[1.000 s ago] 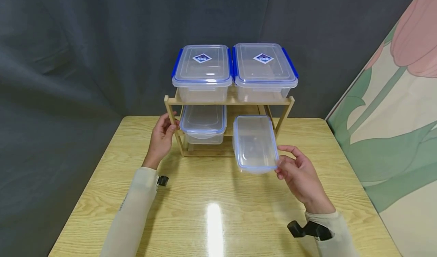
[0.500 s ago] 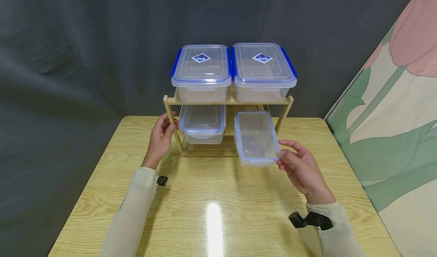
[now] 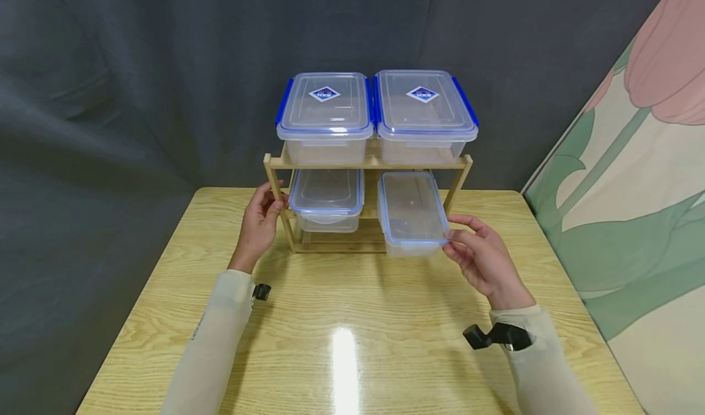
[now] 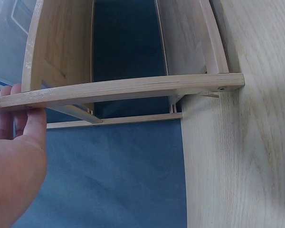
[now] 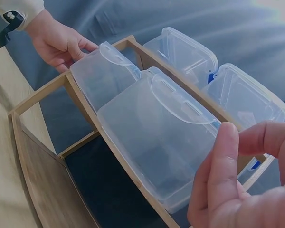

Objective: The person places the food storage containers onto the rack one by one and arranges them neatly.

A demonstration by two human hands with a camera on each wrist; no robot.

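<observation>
My left hand point(image 3: 261, 226) grips the left front post of a two-tier wooden rack point(image 3: 370, 166); in the left wrist view its fingers wrap around that post point(image 4: 128, 90). With my right hand point(image 3: 484, 262) I pinch the front right corner of a clear lidded food container point(image 3: 414, 204) edged in light blue. This container sits at the right of the lower shelf, slightly slanted, its front end sticking out past the rack. A matching container point(image 3: 327, 191) stands left of it on the same shelf. The right wrist view shows both side by side, their front latch flaps point(image 5: 180, 102) facing out.
Two bigger clear containers with dark blue side clips, the left one point(image 3: 329, 106) and the right one point(image 3: 426, 106), stand on the top shelf. Behind the wooden table point(image 3: 275, 341) hangs a dark curtain point(image 3: 352, 23). A flower-patterned panel point(image 3: 633, 188) borders the right.
My right hand has moved the pinched container back, away from me, so more of it lies over the lower shelf. The left hand keeps its grip on the post.
</observation>
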